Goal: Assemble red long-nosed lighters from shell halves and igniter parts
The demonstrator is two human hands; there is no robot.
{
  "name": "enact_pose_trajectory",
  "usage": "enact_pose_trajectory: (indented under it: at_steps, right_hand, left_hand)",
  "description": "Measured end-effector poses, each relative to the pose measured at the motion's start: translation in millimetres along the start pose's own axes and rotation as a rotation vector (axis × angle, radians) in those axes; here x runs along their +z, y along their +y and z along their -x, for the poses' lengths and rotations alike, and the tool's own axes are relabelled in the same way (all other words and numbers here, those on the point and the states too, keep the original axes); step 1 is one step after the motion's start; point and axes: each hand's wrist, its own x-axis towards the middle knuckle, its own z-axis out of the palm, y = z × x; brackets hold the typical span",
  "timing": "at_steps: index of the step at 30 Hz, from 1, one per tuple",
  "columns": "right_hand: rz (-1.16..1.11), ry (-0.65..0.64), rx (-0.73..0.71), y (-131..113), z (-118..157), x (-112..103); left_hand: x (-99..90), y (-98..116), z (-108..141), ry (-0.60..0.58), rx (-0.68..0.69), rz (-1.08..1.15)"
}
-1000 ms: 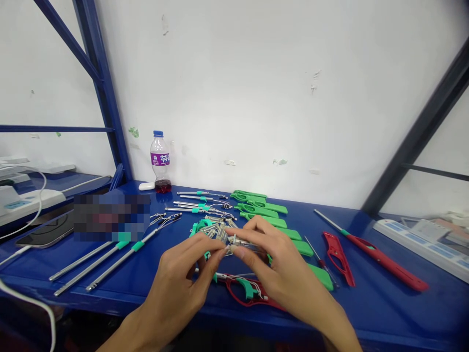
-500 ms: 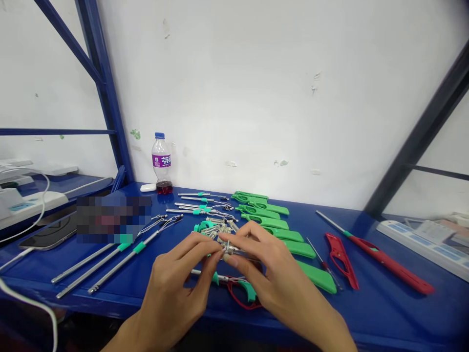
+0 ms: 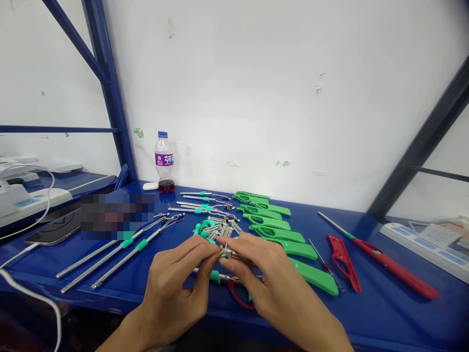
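Observation:
Near the table's front edge, my left hand (image 3: 179,286) and my right hand (image 3: 273,278) meet fingertip to fingertip. Between them is a small metal part (image 3: 227,253), pinched by both hands; its far end is hidden under my right fingers. Just beyond lie a pile of small clear and metal pieces (image 3: 224,230) and teal plastic parts (image 3: 201,228). Below the hands a red casing (image 3: 240,296) holds a metal rod with a teal piece, partly covered by my right hand. Green casings (image 3: 269,222) lie in a column to the right.
Metal rods with teal collars and wires (image 3: 137,247) lie left and behind. A bottle (image 3: 164,164) stands by the wall. A phone (image 3: 54,230) is far left. On the right are a red half casing (image 3: 344,264), a red lighter (image 3: 392,266), a screwdriver (image 3: 322,261) and a power strip (image 3: 425,249).
The view has shifted slightly. My right hand's fingers have drawn closer together around the metal part, and both hands stay together at nearly the same place.

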Motion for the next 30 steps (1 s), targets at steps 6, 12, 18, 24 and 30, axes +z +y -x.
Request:
enact_pose_trajectory:
  at_steps: [6,12,18,24,30]
  right_hand:
    - [0.033,-0.008,0.021,-1,-1,4]
    - [0.069,-0.054,0.051,-2,-3,6]
    - [0.102,-0.091,0.072,0,-3,5]
    - [0.049,-0.082,0.029,7,-7,6]
    - [0.041,-0.098,0.033,6,-8,6]
  left_hand:
    - [0.8,-2,1,-0.015,0.004,-0.023]
    - [2.8,-5,2,-0.054,-0.021,-0.033]
    - [2.3,-4,1,-0.112,-0.028,-0.044]
    - [4.3,-13,0,-0.153,-0.034,-0.074]
    - [2.8,-10,-3,-0.147,-0.064,-0.029]
